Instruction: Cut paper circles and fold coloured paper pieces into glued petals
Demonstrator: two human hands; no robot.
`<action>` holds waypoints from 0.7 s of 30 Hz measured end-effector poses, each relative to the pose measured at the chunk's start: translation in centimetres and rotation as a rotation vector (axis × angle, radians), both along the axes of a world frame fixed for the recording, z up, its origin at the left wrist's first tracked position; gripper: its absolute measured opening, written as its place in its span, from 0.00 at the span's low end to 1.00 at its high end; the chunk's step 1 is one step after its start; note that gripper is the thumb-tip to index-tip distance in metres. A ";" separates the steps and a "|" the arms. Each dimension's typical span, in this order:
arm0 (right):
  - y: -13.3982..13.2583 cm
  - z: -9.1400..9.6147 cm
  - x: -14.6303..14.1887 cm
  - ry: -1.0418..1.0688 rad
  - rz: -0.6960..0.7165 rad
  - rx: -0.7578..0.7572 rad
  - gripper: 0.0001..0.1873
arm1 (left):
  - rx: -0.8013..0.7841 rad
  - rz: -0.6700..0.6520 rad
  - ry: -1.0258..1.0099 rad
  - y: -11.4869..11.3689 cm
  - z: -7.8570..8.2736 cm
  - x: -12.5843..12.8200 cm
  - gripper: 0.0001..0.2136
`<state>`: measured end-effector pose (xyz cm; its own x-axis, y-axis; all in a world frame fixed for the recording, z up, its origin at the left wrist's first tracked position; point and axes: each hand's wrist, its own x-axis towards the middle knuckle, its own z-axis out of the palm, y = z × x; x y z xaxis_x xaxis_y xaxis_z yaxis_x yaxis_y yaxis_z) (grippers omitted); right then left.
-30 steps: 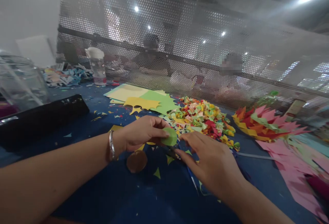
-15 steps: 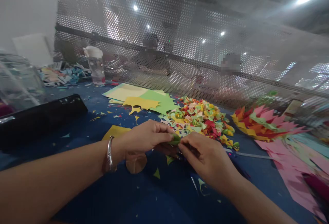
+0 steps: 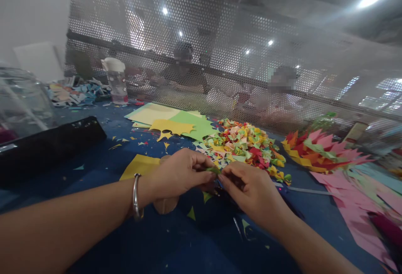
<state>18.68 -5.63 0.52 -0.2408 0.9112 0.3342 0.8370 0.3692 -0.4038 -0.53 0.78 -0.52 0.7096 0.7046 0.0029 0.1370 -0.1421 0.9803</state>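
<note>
Between the fingertips of both hands is a small green piece of paper (image 3: 214,170), mostly hidden by the fingers. My left hand (image 3: 182,172), with a silver bangle at the wrist, pinches it from the left. My right hand (image 3: 249,186) closes on its right end with thumb and forefinger. Just beyond lies a heap of small folded paper pieces (image 3: 248,140) in yellow, green, red and peach. Under the left hand and wrist are a yellow sheet (image 3: 140,167) and a brown round piece (image 3: 166,205), both partly covered. Green scraps (image 3: 191,213) lie below the hands.
Cut sheets of yellow and green paper (image 3: 197,126) lie behind the hands. A layered pointed-paper piece (image 3: 323,150) and pink sheets (image 3: 348,207) are at right. At left are a black case (image 3: 53,148), a glass jar (image 3: 25,98) and a cup (image 3: 116,81). A perforated metal screen (image 3: 204,27) stands behind.
Both hands stay on the green paper, with small finger movements. My left hand has shifted slightly, its thumb nearer my right fingertips. The things on the table lie as before.
</note>
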 end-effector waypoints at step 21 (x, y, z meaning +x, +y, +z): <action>-0.1 0.1 0.0 0.114 0.004 0.023 0.11 | 0.300 0.125 0.095 0.0 0.1 -0.1 0.11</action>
<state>18.67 -5.68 0.59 -0.2036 0.9023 0.3801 0.7844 0.3826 -0.4881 -0.60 0.78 -0.43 0.6247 0.7641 0.1608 0.2608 -0.3983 0.8794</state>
